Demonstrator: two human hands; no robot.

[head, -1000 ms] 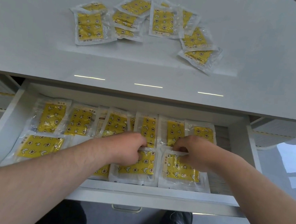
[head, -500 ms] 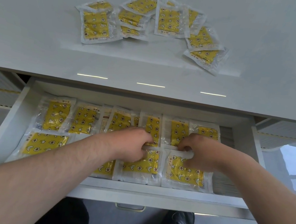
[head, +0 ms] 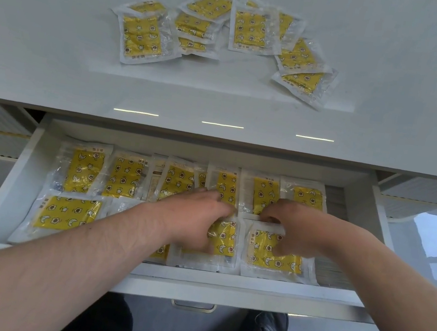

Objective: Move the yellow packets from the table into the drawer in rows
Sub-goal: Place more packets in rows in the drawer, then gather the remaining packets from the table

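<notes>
Curled fingers of the left hand [head: 198, 219] are closed over the upper edge of the middle front packet [head: 224, 241], in the near row of the open drawer [head: 223, 279]. The right hand [head: 297, 228] grips the right front packet [head: 268, 258]: its thumb is laid on the yellow face and its fingers are bent over the upper edge. How firmly the left fingers pinch cannot be told, because they are hidden behind the back of the hand.

Two rows of yellow packets are seen inside the drawer. The back row [head: 125, 177], against the far wall of the drawer, is made of about seven packets. They are placed upright in portrait direction, and some of them overlap their neighbours. In the near row, the left front packet [head: 65, 213] is laid sideways near the left wall of the drawer. One more packet [head: 160, 250] is mostly covered by the left forearm, and the two held packets are placed just beside each other towards the right wall. A grey ribbed liner [head: 333, 270] is visible at the right end of the drawer floor.

Beyond the drawer, on the white table [head: 58, 56], the loose packets [head: 140, 34] are spread in an uneven arc, and several are overlapping. A metal handle [head: 193, 306] is fixed on the drawer front.
</notes>
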